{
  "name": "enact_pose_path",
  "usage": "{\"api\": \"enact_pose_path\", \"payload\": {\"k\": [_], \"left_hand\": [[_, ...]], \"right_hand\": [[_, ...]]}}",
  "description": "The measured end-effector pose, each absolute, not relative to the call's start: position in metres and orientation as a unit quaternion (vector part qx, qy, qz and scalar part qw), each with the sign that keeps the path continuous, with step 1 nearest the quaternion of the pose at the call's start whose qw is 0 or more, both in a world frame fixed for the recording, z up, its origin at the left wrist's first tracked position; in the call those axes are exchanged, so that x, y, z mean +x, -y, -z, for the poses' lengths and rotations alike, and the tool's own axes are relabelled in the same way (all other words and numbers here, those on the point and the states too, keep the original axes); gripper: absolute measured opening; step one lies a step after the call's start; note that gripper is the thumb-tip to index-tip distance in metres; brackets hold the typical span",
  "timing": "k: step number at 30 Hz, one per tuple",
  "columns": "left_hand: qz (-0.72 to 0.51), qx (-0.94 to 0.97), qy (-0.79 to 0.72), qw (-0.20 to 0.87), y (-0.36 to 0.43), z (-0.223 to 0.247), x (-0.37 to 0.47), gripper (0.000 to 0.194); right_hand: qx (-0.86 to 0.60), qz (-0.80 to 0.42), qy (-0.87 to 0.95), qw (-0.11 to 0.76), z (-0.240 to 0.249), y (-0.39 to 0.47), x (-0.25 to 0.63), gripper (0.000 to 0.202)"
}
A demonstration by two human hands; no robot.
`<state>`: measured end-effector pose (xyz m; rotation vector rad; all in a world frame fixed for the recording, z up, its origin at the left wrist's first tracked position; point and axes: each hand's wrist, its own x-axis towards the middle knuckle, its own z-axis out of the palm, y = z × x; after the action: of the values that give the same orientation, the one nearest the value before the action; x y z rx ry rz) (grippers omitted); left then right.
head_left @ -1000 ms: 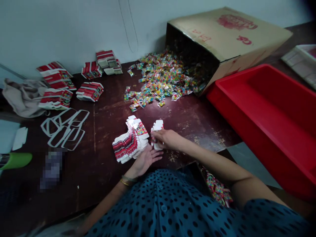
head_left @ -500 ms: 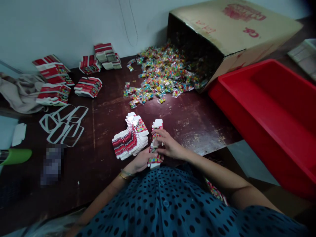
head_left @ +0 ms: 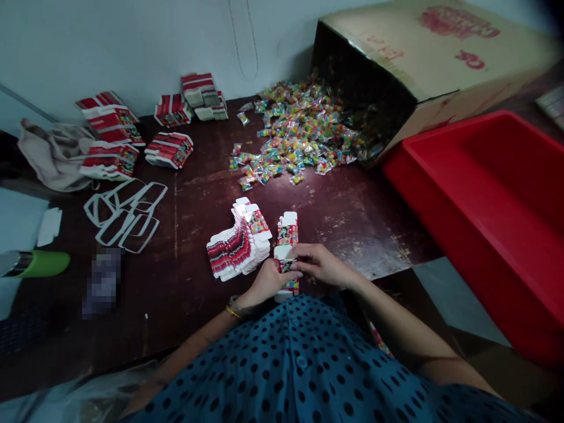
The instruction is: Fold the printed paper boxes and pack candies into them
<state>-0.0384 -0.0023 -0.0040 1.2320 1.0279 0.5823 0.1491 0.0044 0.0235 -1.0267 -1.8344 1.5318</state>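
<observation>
Close to my body, a small printed cardboard box [head_left: 282, 253] with a white end flap is held between my two hands. My left hand [head_left: 265, 282] grips it from the left side, thumb across its printed face. From the right, my right hand [head_left: 324, 264] pinches it near the flap with thumb and fingers. Fingers partly cover the box. Just beyond it lie red printed boxes [head_left: 288, 233] with white tabs, partly hidden by the held one. Left of my hands, a fanned stack of flat box blanks [head_left: 240, 241] rests on the dark table [head_left: 176, 294].
Beyond my hands, small candy packets [head_left: 299, 135] spill from a tipped cardboard carton [head_left: 396, 53]. A red plastic tub [head_left: 467, 170] stands at right. More bundled blanks [head_left: 170, 150], white bands [head_left: 127, 214], a cloth [head_left: 55, 155] and a green-and-silver object [head_left: 46, 264] lie at left.
My right hand has drawn back slightly toward my left hand, and the box's white flap now shows between them. The whole view has shifted a little.
</observation>
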Motion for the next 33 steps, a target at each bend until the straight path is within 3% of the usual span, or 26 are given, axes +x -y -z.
{"api": "enact_pose_path", "payload": {"k": [4, 7, 10, 14, 16, 20, 22, 26, 30, 33], "left_hand": [[-0.343, 0.504, -0.491, 0.622, 0.014, 0.013, -0.041, 0.047], [-0.351, 0.508, -0.481, 0.622, 0.022, 0.013, -0.049, 0.058], [-0.298, 0.561, -0.460, 0.620, 0.028, 0.010, -0.057, 0.044], [-0.265, 0.606, -0.446, 0.603, 0.034, 0.001, -0.063, 0.021], [-0.281, 0.555, -0.469, 0.627, 0.036, -0.002, -0.063, 0.025], [-0.284, 0.357, -0.474, 0.753, 0.040, 0.006, -0.058, 0.061], [-0.283, 0.276, -0.456, 0.797, 0.041, 0.015, -0.056, 0.063], [-0.297, 0.202, -0.422, 0.832, 0.043, 0.027, -0.060, 0.059], [-0.296, 0.164, -0.343, 0.876, 0.043, 0.028, -0.071, 0.064], [-0.293, 0.199, -0.341, 0.871, 0.042, 0.030, -0.079, 0.060]], "right_hand": [[-0.462, -0.576, 0.580, 0.345, -0.007, 0.008, 0.142, 0.030], [-0.474, -0.667, 0.439, 0.372, 0.009, 0.017, 0.140, 0.028], [-0.435, -0.784, 0.274, 0.349, 0.021, 0.025, 0.139, 0.029], [-0.375, -0.879, 0.153, 0.250, 0.026, 0.027, 0.137, 0.034], [-0.368, -0.890, 0.170, 0.208, 0.023, 0.025, 0.134, 0.036], [-0.386, -0.833, 0.344, 0.197, 0.009, 0.021, 0.124, 0.037], [-0.387, -0.782, 0.439, 0.215, 0.004, 0.021, 0.118, 0.032], [-0.369, -0.733, 0.520, 0.236, 0.004, 0.020, 0.110, 0.044], [-0.369, -0.731, 0.527, 0.226, 0.015, 0.014, 0.109, 0.037], [-0.408, -0.636, 0.601, 0.260, 0.019, 0.016, 0.111, 0.028]]}}
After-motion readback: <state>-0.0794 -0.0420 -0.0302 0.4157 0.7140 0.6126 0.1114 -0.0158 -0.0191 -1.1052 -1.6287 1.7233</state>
